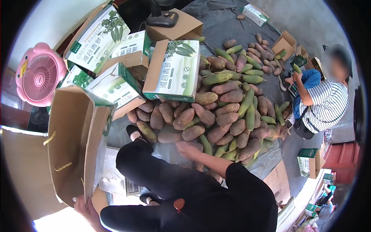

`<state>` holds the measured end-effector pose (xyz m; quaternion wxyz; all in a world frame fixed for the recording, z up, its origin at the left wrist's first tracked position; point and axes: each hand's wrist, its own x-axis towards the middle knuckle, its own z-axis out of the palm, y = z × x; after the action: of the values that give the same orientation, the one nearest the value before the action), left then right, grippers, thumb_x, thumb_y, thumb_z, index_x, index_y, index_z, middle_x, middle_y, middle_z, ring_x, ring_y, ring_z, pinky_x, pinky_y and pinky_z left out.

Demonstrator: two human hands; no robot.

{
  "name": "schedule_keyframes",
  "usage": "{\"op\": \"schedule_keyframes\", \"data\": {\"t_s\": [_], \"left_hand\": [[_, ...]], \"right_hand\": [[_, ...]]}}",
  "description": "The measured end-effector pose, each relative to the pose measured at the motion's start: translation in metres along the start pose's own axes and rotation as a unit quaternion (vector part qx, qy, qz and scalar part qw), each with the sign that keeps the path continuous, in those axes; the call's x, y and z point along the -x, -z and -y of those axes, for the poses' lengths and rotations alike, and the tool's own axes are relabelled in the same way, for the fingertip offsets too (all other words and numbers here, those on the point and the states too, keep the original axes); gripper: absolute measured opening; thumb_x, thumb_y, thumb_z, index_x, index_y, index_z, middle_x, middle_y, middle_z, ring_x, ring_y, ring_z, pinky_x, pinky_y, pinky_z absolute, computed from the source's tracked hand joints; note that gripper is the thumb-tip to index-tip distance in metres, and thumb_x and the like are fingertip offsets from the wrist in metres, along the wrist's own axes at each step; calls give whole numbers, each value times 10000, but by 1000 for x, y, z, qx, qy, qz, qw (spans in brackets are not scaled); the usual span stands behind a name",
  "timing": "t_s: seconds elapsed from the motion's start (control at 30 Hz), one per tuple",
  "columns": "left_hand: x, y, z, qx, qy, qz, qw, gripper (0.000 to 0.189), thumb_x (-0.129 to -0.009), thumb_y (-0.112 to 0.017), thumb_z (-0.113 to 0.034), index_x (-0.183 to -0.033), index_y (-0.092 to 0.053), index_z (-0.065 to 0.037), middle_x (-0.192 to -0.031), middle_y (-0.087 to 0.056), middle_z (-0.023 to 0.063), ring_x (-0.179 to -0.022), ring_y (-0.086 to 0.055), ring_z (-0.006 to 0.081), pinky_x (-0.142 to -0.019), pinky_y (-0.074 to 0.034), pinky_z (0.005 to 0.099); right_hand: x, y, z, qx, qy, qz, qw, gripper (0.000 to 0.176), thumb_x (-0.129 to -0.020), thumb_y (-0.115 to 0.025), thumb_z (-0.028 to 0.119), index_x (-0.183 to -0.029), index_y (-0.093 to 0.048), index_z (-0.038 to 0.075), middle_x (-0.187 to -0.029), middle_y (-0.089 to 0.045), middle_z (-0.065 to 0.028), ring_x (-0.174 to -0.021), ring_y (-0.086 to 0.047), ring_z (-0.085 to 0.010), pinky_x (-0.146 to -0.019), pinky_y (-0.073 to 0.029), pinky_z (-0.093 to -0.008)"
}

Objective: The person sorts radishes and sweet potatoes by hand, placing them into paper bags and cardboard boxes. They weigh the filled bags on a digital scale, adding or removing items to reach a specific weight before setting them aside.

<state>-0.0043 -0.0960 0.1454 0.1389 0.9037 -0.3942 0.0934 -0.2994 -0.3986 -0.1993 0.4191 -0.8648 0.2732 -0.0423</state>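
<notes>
My left hand (85, 208) grips the lower edge of an open cardboard box (71, 145) with yellow cord handles, tilted on its side at the left. My right hand (188, 150) reaches into the near edge of a big heap of green radishes (228, 108), many coated in reddish-brown soil. Its fingers are blurred beside a soil-covered radish (170, 136), and I cannot make out whether they hold one. My dark-clothed legs (170, 176) stretch leftward between the two hands.
Printed green radish boxes (174, 71) stand beyond the heap. A pink fan (40, 75) is at far left, and a black device (162, 18) sits on a carton. At right, a person in a striped shirt (328, 100) holds a radish (296, 68). Another box (309, 162) lies at lower right.
</notes>
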Motion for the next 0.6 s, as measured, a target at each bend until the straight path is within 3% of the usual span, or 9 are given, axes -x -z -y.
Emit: {"op": "schedule_keyframes", "data": {"t_s": [0.07, 0.13, 0.23, 0.3, 0.37, 0.47, 0.53, 0.57, 0.6], "left_hand": [[22, 3, 12, -10, 26, 20, 999, 89, -748, -570, -42, -829, -593, -14, -803, -552, 113, -755, -495, 300, -716, -349, 401], [38, 4, 26, -21, 52, 39, 998, 87, -748, -571, -57, -824, -594, -19, -806, -554, 111, -762, -495, 297, -718, -345, 395], [65, -2, 49, -22, 75, 61, 995, 103, -754, -574, -59, -848, -594, -21, -827, -559, 112, -782, -497, 306, -743, -345, 423], [82, -11, 63, -14, 32, -22, 999, 123, -761, -570, -57, -877, -589, -19, -840, -557, 115, -802, -497, 317, -763, -344, 449], [87, -3, 68, 44, 119, 92, 988, 143, -766, -563, -54, -903, -584, -19, -858, -555, 130, -808, -498, 339, -773, -347, 457], [102, -9, 86, 17, 112, 107, 988, 106, -749, -580, -67, -851, -590, -40, -817, -578, 103, -772, -509, 322, -719, -362, 414], [108, -15, 89, 20, 172, 128, 977, 89, -719, -612, -48, -808, -612, -44, -781, -585, 77, -745, -527, 296, -732, -366, 386], [116, -24, 98, 3, 111, 115, 987, 89, -709, -621, -40, -798, -616, -48, -771, -587, 70, -739, -532, 292, -724, -379, 387], [123, -30, 108, 2, 114, 134, 984, 99, -707, -624, -45, -806, -618, -48, -772, -587, 69, -740, -533, 295, -719, -382, 389]], "right_hand": [[8, 1, 4, 13, 0, -14, 1000, 203, -778, -548, 158, -910, -651, 45, -1131, -598, -178, -1063, -566, -297, -906, -451, -419], [3, 3, -1, 58, -87, 166, 981, 225, -834, -485, 203, -973, -614, 82, -962, -630, -209, -888, -618, -372, -790, -487, -465], [2, -11, -21, 69, -88, 157, 981, 178, -790, -512, 187, -870, -651, 110, -851, -647, -196, -838, -630, -368, -761, -493, -477], [4, -20, -36, 110, -53, 122, 985, 165, -760, -532, 198, -824, -653, 107, -832, -650, -181, -815, -630, -362, -737, -499, -474], [3, -24, -46, 120, -28, 140, 982, 195, -735, -545, 181, -815, -662, 47, -811, -650, -211, -794, -640, -363, -740, -507, -468], [5, -24, -37, 139, -117, 146, 972, 220, -764, -515, 184, -870, -666, 63, -857, -656, -208, -862, -627, -379, -805, -483, -477], [9, -23, -31, 16, -208, 123, 970, 265, -785, -504, 183, -958, -673, 75, -923, -659, -193, -925, -615, -371, -858, -468, -447], [13, -29, -37, -58, -234, 95, 966, 270, -789, -505, 184, -971, -676, 81, -939, -658, -191, -943, -611, -368, -869, -465, -439], [16, -35, -42, -58, -236, 99, 965, 270, -789, -505, 184, -971, -676, 81, -939, -658, -191, -943, -611, -368, -869, -465, -439]]}}
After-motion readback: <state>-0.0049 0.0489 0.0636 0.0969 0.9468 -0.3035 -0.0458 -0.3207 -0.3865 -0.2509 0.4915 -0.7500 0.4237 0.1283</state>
